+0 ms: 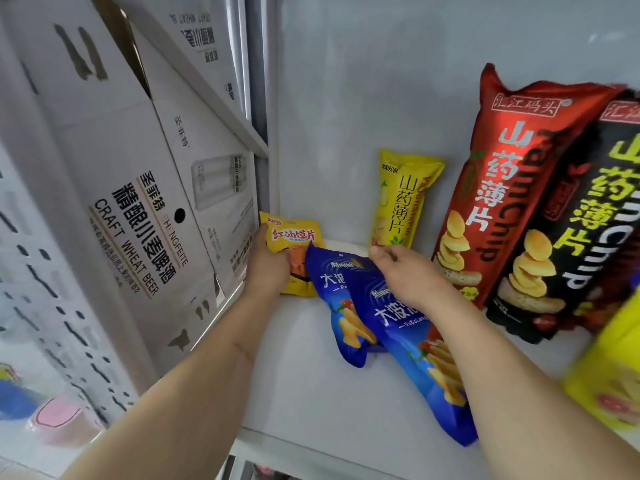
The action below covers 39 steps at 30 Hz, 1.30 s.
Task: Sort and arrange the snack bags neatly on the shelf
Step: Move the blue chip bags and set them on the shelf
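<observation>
On the white shelf [301, 368], my left hand [266, 268] grips a small yellow snack bag [294, 237] at the back left corner, thumb over its front. My right hand [405, 271] rests on the upper of two blue chip bags [412, 344], its fingers bent over the bag's top edge. The second blue bag [332, 306] lies partly under the first. A yellow yam chip bag [401, 199] stands against the back wall. A red yam chip bag [502, 188] and a black yam chip bag [575, 230] lean at the right.
White craft beer cartons [138, 188] fill the neighbouring shelf section on the left, behind a white upright [266, 98]. A blurred yellow bag [609, 379] sits at the right front edge. Pink and blue items [59, 417] lie low on the left.
</observation>
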### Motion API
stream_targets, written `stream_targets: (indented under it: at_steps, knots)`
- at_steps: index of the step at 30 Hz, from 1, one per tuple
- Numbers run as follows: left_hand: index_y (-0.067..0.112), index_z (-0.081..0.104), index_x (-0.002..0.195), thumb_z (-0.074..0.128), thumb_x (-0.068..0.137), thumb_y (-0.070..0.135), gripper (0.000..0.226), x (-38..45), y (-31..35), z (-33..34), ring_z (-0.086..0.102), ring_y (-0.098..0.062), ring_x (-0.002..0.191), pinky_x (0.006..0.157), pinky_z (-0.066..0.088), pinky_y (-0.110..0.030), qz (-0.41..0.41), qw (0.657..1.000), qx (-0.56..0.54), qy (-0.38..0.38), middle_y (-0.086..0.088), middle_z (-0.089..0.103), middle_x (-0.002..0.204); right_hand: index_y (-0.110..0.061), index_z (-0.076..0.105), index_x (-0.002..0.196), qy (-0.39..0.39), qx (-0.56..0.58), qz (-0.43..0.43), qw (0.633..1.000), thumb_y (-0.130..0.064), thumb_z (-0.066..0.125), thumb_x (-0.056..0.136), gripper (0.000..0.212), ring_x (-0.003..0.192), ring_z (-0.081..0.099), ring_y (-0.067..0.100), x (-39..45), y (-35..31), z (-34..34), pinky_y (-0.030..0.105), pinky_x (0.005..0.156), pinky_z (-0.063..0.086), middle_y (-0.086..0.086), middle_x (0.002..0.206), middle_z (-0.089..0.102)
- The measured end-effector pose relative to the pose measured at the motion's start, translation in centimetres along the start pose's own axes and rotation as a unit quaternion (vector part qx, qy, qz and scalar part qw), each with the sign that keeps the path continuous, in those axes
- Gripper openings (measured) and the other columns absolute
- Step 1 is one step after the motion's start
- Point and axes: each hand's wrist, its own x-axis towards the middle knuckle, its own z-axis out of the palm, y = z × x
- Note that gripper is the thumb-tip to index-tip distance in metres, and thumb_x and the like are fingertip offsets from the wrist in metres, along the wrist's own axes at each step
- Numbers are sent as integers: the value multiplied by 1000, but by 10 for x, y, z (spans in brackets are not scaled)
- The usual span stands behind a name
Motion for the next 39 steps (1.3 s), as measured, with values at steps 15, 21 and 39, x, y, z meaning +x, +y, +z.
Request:
stream_targets:
  at_steps: [15,21,39]
  knots:
    - [21,49,145,25,101,59,63,-33,0,15,9,-31,151,120,13,-43,-24,927,364,-85,-12,15,164,-12,57,123,-41,-37,110,992,-47,27,101,51,111,60,36,-27,42,4,48,95,50,16,120,62]
    - [19,72,115,24,101,55,62,-32,-6,20,31,-25,143,119,10,-38,96,896,426,-79,-9,57,139,-30,39,146,-27,-98,159,982,-59,21,99,59,131,39,36,-27,38,20,47,104,36,11,146,40]
    - [19,65,123,65,70,79,81,-81,27,12,72,-33,103,97,53,-56,-207,944,-174,-189,-11,75,112,-23,33,148,-31,2,195,980,-46,26,103,51,136,32,32,-26,7,38,44,107,32,10,151,34]
